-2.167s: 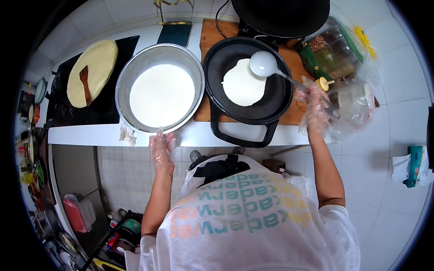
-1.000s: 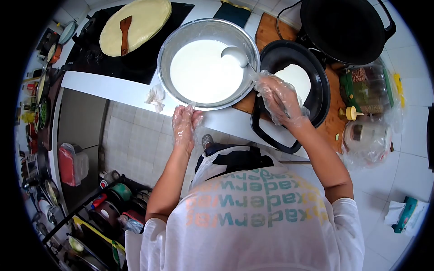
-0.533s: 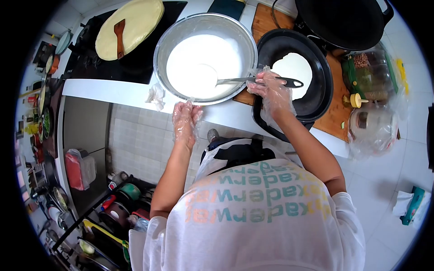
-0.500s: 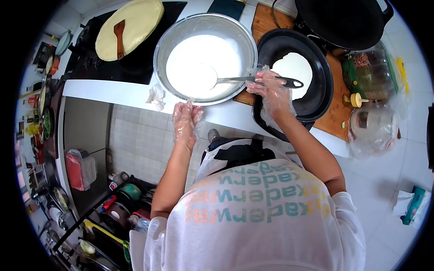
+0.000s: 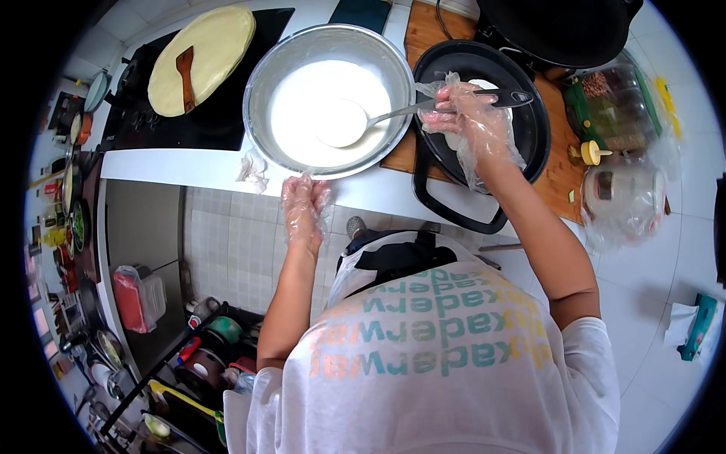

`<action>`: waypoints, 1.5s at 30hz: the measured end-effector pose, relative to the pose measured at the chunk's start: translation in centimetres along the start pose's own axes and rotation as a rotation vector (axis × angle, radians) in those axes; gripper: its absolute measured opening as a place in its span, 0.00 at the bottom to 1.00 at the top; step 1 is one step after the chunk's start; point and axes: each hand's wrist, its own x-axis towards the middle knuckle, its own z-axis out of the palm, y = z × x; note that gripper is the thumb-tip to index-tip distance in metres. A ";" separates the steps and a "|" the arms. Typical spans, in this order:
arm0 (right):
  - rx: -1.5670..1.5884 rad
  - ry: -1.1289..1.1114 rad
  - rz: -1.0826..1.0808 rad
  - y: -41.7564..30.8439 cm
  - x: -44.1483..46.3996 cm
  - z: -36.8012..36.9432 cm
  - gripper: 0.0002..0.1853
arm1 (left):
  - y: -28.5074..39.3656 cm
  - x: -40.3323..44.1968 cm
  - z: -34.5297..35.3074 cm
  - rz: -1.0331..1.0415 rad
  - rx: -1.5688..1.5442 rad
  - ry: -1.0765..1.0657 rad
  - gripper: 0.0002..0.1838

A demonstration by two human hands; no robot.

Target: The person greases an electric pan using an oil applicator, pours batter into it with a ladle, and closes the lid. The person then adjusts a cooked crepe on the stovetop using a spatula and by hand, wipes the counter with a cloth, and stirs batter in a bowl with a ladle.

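Both hands wear thin clear plastic gloves. My right hand is closed around the dark handle of a ladle, above the frying pan. The ladle's round head rests in white batter inside a wide metal bowl. My left hand is at the bowl's near rim, fingers curled against it. Below my right hand, the black frying pan holds a white round of batter, largely hidden by the hand and glove.
At the left, a stack of pale flatbreads lies on the black cooktop with a wooden spatula on top. Crumpled tissue sits beside the bowl. A wooden board, a black griddle and plastic jars are on the right.
My right hand has moved away from me and right over the pan, tilting the ladle handle upward. The ladle head shifted slightly right in the batter. My left hand stays at the rim; the view shifted.
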 end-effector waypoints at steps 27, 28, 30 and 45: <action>-0.005 0.055 0.071 -1.2 0.0 -1.6 0.08 | 0.0 0.2 -0.6 -0.028 0.051 -0.014 0.05; 0.000 0.045 0.059 -1.1 0.1 -1.7 0.08 | -0.1 0.3 -0.6 -0.028 0.052 -0.015 0.05; 0.009 0.023 0.039 -0.9 0.2 -1.9 0.08 | 0.0 0.2 -0.7 -0.028 0.050 -0.015 0.05; -0.031 0.026 0.061 -1.0 0.6 -2.4 0.09 | 0.4 -0.3 0.0 0.000 0.060 -0.013 0.05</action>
